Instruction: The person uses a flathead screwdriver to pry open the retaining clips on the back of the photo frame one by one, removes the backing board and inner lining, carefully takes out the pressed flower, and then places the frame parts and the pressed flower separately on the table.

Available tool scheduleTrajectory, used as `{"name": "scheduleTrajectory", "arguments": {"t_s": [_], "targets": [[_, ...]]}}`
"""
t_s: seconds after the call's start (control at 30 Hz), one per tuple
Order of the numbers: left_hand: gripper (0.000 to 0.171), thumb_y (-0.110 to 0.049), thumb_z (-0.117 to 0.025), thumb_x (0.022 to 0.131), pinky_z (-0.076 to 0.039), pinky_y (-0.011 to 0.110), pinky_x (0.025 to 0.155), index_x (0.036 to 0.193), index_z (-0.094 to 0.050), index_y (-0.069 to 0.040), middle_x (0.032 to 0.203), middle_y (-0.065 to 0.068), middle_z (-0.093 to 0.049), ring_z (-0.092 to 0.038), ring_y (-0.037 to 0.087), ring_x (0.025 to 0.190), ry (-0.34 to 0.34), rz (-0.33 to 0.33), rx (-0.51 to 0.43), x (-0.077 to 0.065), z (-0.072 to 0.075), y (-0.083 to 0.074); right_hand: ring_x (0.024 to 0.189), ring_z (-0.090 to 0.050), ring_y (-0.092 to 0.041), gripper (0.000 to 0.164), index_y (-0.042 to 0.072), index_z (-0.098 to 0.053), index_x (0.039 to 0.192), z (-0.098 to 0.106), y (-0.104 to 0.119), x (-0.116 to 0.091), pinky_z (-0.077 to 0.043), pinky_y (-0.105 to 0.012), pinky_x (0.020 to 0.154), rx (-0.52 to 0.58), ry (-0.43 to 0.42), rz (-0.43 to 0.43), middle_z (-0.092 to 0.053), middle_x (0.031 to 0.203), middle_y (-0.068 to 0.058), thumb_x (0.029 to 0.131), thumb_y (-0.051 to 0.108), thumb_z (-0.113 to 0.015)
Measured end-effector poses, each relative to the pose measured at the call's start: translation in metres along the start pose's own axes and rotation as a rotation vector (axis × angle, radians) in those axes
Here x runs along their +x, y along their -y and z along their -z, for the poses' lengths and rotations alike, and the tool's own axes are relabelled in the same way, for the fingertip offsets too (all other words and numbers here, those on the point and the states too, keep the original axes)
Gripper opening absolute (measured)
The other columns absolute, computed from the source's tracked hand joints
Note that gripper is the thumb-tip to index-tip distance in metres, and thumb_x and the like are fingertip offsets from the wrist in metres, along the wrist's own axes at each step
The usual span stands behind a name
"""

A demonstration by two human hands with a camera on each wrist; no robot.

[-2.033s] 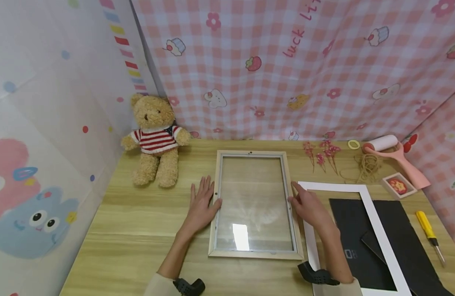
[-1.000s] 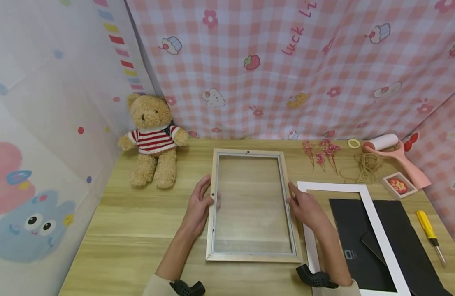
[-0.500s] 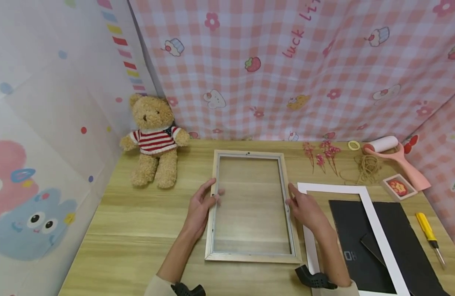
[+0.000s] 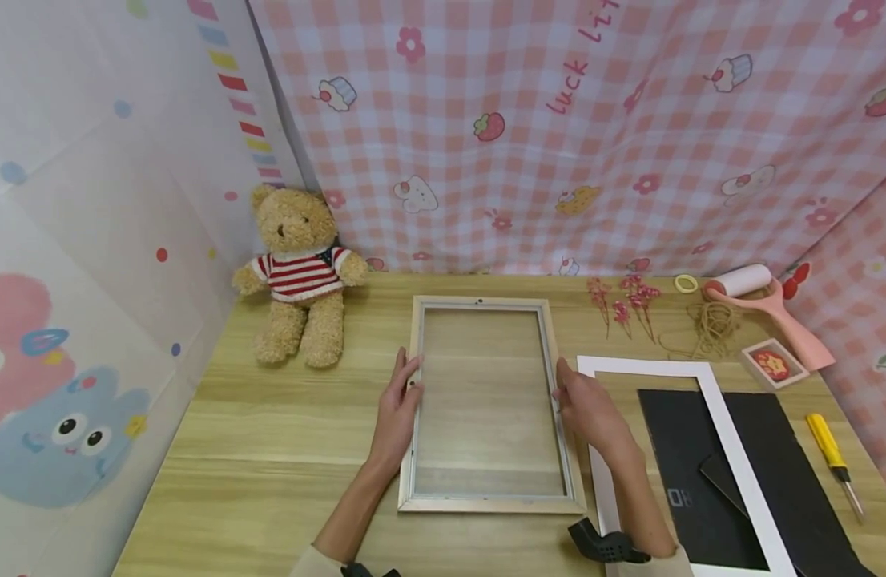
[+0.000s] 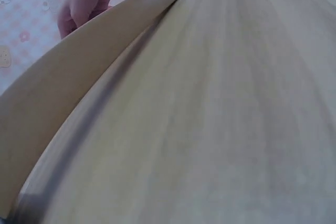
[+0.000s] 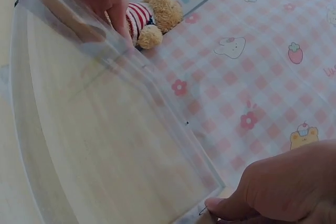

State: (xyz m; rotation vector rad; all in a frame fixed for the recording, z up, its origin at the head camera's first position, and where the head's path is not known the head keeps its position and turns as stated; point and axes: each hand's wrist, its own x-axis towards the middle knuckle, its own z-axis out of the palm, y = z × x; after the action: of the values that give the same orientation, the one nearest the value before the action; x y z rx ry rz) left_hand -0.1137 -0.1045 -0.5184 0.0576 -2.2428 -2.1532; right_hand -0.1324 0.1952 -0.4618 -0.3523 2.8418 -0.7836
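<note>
A light wooden picture frame (image 4: pixel 492 505) with a glass pane (image 4: pixel 489 401) lies in front of me in the head view. My left hand (image 4: pixel 395 421) grips its left side bar, thumb and fingers at the wood. On the opposite side my right hand (image 4: pixel 594 409) pinches the right bar between thumb and index finger. The right wrist view shows my right hand (image 6: pixel 286 187) with the thumb at the frame's edge, and small dark tabs along the rim. In the left wrist view the frame's outer side (image 5: pixel 79 66) runs along the wooden tabletop, a dark shadow beneath it.
A white mat border (image 4: pixel 741 465) overlaps black backing boards (image 4: pixel 778 449) at right. Beyond lie a yellow screwdriver (image 4: pixel 825 439), small boxed item (image 4: pixel 775 365), twine (image 4: pixel 713 324), lint roller (image 4: pixel 796 320), yellow ring (image 4: pixel 685 283) and pink dried flowers (image 4: pixel 639 295). A teddy bear (image 4: pixel 299 272) sits at left.
My left hand has gone from lying spread beside the picture frame to gripping its left bar. The frame has shifted slightly left, and the bright reflection in its glass is gone.
</note>
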Motion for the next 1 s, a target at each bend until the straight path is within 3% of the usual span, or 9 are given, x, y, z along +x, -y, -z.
{"name": "scheduleTrajectory", "arguments": {"t_s": [0.1, 0.23, 0.33, 0.43, 0.53, 0.6, 0.7, 0.8, 1.0], "targets": [[0.048, -0.004, -0.051, 0.112, -0.02, 0.053, 0.136, 0.159, -0.052, 0.004, 0.185, 0.013, -0.013, -0.018, 0.037, 0.169, 0.006, -0.011, 0.022, -0.001, -0.002, 0.002, 0.121, -0.068, -0.057, 0.05, -0.026, -0.046, 0.148, -0.002, 0.0, 0.0, -0.056, -0.065, 0.104, 0.002, -0.035, 0.023, -0.068, 0.127, -0.043, 0.105, -0.006, -0.061], [0.049, -0.003, -0.051, 0.113, -0.017, 0.06, 0.136, 0.161, -0.049, 0.004, 0.186, 0.013, -0.008, -0.013, 0.038, 0.17, 0.012, -0.029, 0.098, -0.001, -0.002, 0.003, 0.102, -0.072, -0.053, 0.045, -0.023, -0.052, 0.143, -0.012, -0.01, 0.001, -0.06, -0.065, 0.089, -0.056, -0.13, 0.093, -0.073, 0.108, -0.036, 0.102, -0.007, -0.063], [0.049, -0.004, -0.051, 0.113, -0.016, 0.059, 0.137, 0.161, -0.048, 0.004, 0.186, 0.01, -0.008, -0.011, 0.037, 0.171, 0.015, -0.033, 0.131, -0.001, -0.001, 0.003, 0.088, -0.073, -0.048, 0.04, -0.018, -0.053, 0.138, -0.036, -0.042, 0.014, -0.06, -0.061, 0.076, -0.107, -0.191, 0.151, -0.072, 0.094, -0.027, 0.102, -0.005, -0.066], [0.049, -0.005, -0.05, 0.114, -0.016, 0.057, 0.137, 0.161, -0.048, 0.005, 0.186, 0.009, -0.009, -0.009, 0.034, 0.171, 0.024, -0.036, 0.121, 0.001, 0.0, 0.003, 0.085, -0.072, -0.047, 0.039, -0.016, -0.053, 0.134, -0.046, -0.059, 0.021, -0.061, -0.06, 0.074, -0.103, -0.198, 0.17, -0.071, 0.091, -0.025, 0.1, -0.006, -0.068], [0.048, -0.002, -0.05, 0.113, -0.018, 0.055, 0.137, 0.161, -0.048, 0.006, 0.186, 0.008, -0.009, -0.01, 0.034, 0.171, 0.031, -0.035, 0.069, 0.002, 0.001, 0.004, 0.091, -0.073, -0.046, 0.045, -0.019, -0.053, 0.141, -0.03, -0.043, 0.014, -0.061, -0.061, 0.082, -0.024, -0.139, 0.123, -0.073, 0.1, -0.031, 0.101, -0.006, -0.067], [0.048, 0.0, -0.049, 0.112, -0.019, 0.054, 0.136, 0.16, -0.049, 0.007, 0.186, 0.009, -0.009, -0.013, 0.035, 0.171, 0.035, -0.031, 0.012, 0.003, 0.002, 0.007, 0.09, -0.072, -0.042, 0.049, -0.022, -0.052, 0.145, -0.011, -0.023, 0.005, -0.061, -0.057, 0.082, 0.052, -0.084, 0.07, -0.074, 0.103, -0.032, 0.102, -0.006, -0.067], [0.049, 0.004, -0.048, 0.11, -0.019, 0.048, 0.136, 0.159, -0.05, 0.007, 0.186, 0.008, -0.009, -0.016, 0.035, 0.17, 0.043, -0.009, -0.082, 0.004, 0.004, 0.008, 0.085, -0.068, -0.032, 0.053, -0.025, -0.049, 0.148, 0.004, -0.011, -0.002, -0.059, -0.047, 0.077, 0.129, -0.03, -0.003, -0.074, 0.1, -0.029, 0.103, -0.003, -0.068], [0.049, 0.005, -0.05, 0.11, -0.019, 0.044, 0.136, 0.159, -0.051, 0.007, 0.186, 0.007, -0.009, -0.016, 0.033, 0.17, 0.051, 0.01, -0.154, 0.004, 0.007, 0.008, 0.084, -0.067, -0.029, 0.051, -0.023, -0.053, 0.146, 0.008, -0.009, -0.004, -0.057, -0.041, 0.073, 0.147, -0.043, -0.014, -0.07, 0.097, -0.023, 0.104, 0.0, -0.07], [0.049, 0.005, -0.054, 0.109, -0.012, 0.045, 0.138, 0.158, -0.052, 0.007, 0.187, 0.005, -0.01, -0.008, 0.029, 0.172, 0.058, 0.035, -0.268, 0.004, 0.011, 0.007, 0.091, -0.073, -0.036, 0.043, -0.021, -0.06, 0.14, 0.006, -0.007, -0.003, -0.061, -0.048, 0.079, 0.168, -0.124, 0.025, -0.067, 0.107, -0.027, 0.105, 0.003, -0.07]]}}
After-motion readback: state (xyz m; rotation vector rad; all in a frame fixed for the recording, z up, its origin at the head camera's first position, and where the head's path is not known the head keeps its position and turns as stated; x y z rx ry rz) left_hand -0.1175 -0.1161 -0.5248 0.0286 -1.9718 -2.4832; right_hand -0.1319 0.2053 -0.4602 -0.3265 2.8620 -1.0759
